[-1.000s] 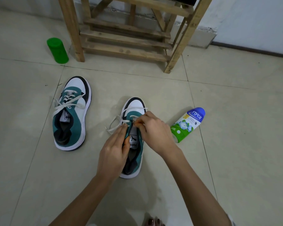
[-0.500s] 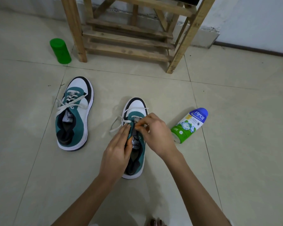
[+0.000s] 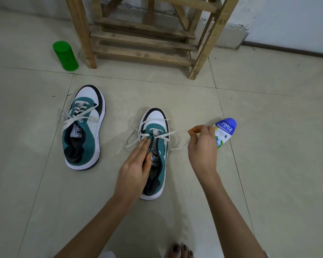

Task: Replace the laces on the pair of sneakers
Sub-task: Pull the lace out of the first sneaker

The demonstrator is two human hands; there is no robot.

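Two teal, white and black sneakers stand on the tiled floor, toes pointing away. The left sneaker (image 3: 83, 127) has its white lace threaded and loosely crossed. On the right sneaker (image 3: 157, 144), my left hand (image 3: 136, 164) lies with straight fingers along the left side of the upper, the thumb on the tongue. My right hand (image 3: 201, 144) is out to the right of that shoe, pinching the white lace (image 3: 172, 134) between thumb and fingertips and holding it stretched out from a front eyelet. The lace's other end lies looped on the floor left of the shoe.
A wooden rack (image 3: 147, 34) stands behind the shoes against the wall. A green cylinder (image 3: 65, 55) stands left of its leg. A blue-capped bottle (image 3: 224, 132) lies on the floor just behind my right hand. My toes (image 3: 181, 250) show at the bottom edge.
My right hand has moved from the eyelets out to the right, drawing the lace through with it. My left hand stays on the right sneaker. The view has shifted slightly.
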